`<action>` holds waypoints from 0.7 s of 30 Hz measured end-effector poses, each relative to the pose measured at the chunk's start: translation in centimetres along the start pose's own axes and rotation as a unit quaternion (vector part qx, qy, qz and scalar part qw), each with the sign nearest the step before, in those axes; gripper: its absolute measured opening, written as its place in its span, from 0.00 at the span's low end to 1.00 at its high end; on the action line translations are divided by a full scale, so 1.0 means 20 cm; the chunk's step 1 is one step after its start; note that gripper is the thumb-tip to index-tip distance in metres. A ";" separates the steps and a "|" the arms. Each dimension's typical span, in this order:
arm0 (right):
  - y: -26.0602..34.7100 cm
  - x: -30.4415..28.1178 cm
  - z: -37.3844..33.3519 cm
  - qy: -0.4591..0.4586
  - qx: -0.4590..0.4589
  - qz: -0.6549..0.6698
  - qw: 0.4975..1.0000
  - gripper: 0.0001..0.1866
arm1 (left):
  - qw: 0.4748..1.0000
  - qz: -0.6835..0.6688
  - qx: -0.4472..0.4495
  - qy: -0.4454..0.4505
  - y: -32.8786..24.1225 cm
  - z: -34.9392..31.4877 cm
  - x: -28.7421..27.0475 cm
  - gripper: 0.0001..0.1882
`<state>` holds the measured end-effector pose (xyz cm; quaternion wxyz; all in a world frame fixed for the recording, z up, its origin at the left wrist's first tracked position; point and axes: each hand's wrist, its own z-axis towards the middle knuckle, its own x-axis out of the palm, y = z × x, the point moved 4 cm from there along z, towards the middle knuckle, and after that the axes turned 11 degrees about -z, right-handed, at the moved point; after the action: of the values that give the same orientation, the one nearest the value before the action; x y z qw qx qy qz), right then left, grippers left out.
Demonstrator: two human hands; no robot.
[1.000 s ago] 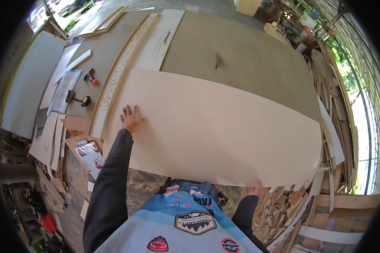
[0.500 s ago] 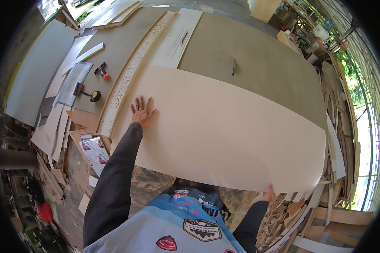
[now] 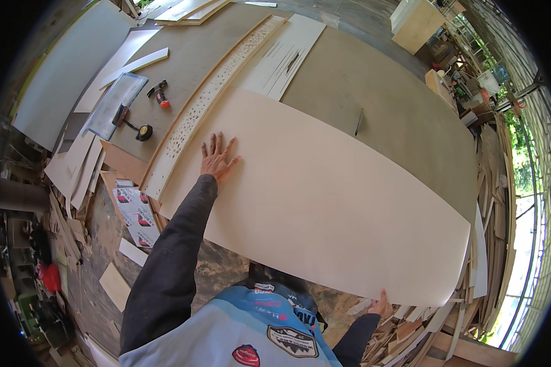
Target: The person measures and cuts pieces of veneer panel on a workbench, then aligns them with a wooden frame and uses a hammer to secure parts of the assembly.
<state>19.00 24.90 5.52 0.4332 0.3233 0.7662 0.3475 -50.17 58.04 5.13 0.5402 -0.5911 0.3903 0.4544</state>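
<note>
A large pale cream sheet (image 3: 324, 208) lies across the near part of the worktable. My left hand (image 3: 219, 160) rests flat on its left part, fingers spread, just right of a long wooden-edged strip (image 3: 208, 92) dotted with many holes. At the sheet's near edge, toward the right corner, my right hand (image 3: 381, 304) grips the board, with a digit over the top and the other fingers mostly hidden. Beyond the sheet's far left edge lies a white panel (image 3: 281, 55) with dark slits. A dark pen-like tool (image 3: 359, 122) sits on the brown tabletop (image 3: 398, 116).
Left of the strip lie a hammer-like tool with a red end (image 3: 159, 95), a round black-and-yellow tool (image 3: 143, 133) and a plastic-wrapped panel (image 3: 117, 105). Wood offcuts (image 3: 404, 336) pile up at the near right, and long boards (image 3: 490, 202) stand along the right side.
The whole view has turned and shifted slightly. My left hand stays flat on the sheet beside the strip, and my right hand remains at the near edge.
</note>
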 end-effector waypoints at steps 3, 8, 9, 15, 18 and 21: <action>0.03 0.04 -0.01 0.016 0.009 0.024 1.000 0.23 | 1.000 0.002 0.000 -0.009 -0.01 0.03 0.01 0.38; 0.07 0.10 -0.03 0.032 0.020 -0.029 0.999 0.24 | 1.000 0.000 -0.010 -0.005 -0.02 0.07 -0.02 0.38; 0.08 0.10 -0.03 0.035 0.020 -0.035 0.999 0.25 | 1.000 -0.004 -0.010 -0.004 -0.03 0.08 -0.01 0.38; -0.01 0.17 -0.03 0.049 0.058 -0.006 0.997 0.26 | 1.000 0.004 -0.001 -0.003 -0.06 0.11 -0.03 0.38; 0.10 0.24 -0.15 0.065 0.045 -0.029 0.996 0.26 | 1.000 0.013 -0.004 -0.009 -0.01 0.11 -0.01 0.38; 0.10 0.25 -0.16 0.015 0.077 -0.028 0.997 0.24 | 1.000 0.018 0.001 -0.016 0.00 0.12 -0.01 0.37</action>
<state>14.41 29.22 6.15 0.4052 0.3293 0.8056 0.2800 -50.40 60.41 5.30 0.5386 -0.5759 0.3926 0.4733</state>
